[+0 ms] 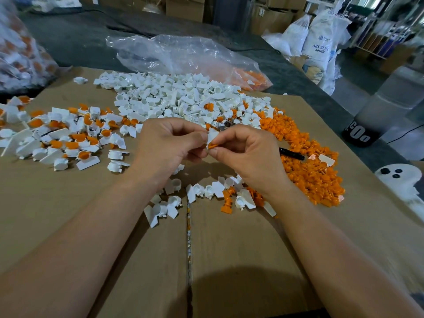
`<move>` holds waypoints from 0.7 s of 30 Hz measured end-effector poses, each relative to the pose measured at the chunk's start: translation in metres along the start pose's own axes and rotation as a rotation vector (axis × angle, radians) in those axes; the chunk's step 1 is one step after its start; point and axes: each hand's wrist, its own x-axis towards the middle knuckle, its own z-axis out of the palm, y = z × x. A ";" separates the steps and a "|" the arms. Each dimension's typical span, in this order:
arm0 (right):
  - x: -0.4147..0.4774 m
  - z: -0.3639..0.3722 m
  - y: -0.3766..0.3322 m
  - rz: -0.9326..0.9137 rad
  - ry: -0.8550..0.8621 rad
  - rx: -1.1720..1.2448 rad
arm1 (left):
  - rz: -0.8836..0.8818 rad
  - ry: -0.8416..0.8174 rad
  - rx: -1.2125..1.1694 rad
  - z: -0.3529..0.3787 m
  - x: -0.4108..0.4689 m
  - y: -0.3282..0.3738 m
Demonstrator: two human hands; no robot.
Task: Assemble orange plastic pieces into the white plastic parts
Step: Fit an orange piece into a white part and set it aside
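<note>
Currently both hands meet mid-scene above the cardboard sheet (229,260). Left hand (169,143) pinches a white part (212,135) between thumb and curled fingers. Right hand (247,152) pinches an orange piece (213,145) at the lower edge of that part; the two touch. Can't tell how far it is seated.

Surface: flattened brown cardboard with a seam running near to far down the middle.
- Far centre: big pile of white parts (174,97).
- Right: heap of orange pieces (314,171), with a black pen (291,154) on its left edge.
- Left: pile of white parts with orange fitted (68,134).
- Near the wrists: small scatter of loose parts (202,193), mostly white.

Beyond the cardboard lies a dark grey cover (75,40) with a crumpled clear bag (183,53) on it, orange bits in its right end. Far left is another bag (20,53) of mixed parts, blurred.

Room: cardboard boxes (183,8) at the back, white sacks (319,42) far right.
</note>
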 end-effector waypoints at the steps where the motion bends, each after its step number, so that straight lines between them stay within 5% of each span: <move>1: 0.000 0.000 0.000 0.004 0.001 0.005 | 0.000 0.001 0.004 0.000 0.000 0.000; 21: 0.000 -0.001 -0.001 0.012 0.011 -0.010 | -0.006 -0.009 0.049 0.000 0.000 -0.002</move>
